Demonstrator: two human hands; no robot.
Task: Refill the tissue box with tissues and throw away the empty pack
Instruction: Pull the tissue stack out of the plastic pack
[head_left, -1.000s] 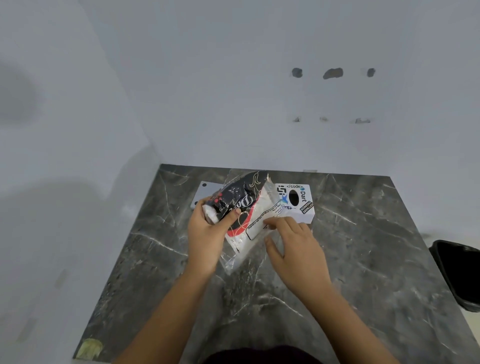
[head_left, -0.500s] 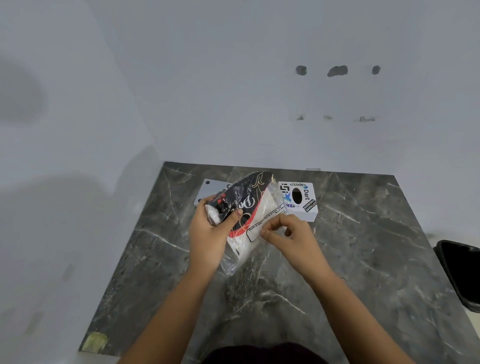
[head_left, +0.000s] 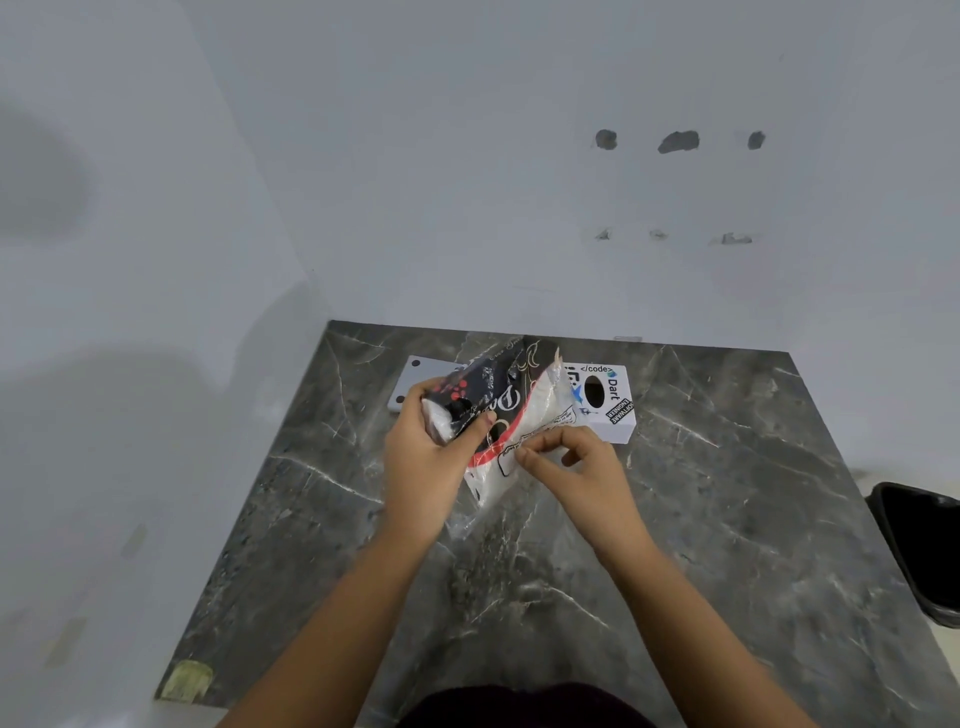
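A tissue pack (head_left: 519, 410) in clear plastic with black and red print, full of white tissues, is held tilted above the dark marble table (head_left: 701, 509). My left hand (head_left: 426, 457) grips its left end. My right hand (head_left: 576, 467) pinches the plastic wrap at the pack's lower side with thumb and fingertips. Behind the pack stands the white tissue box (head_left: 605, 400), covered in stickers, with a dark oval opening on top; its left part is hidden by the pack. A flat white lid (head_left: 418, 376) with dark dots lies to the left behind my left hand.
A black bin (head_left: 924, 551) stands on the floor beyond the table's right edge. Pale walls close the table's back and left sides. A yellowish scrap (head_left: 187, 680) sticks to the table's near left corner.
My right hand went from lying flat on the pack to curling its fingers and pinching the plastic wrap. My left hand keeps the same grip on the pack.
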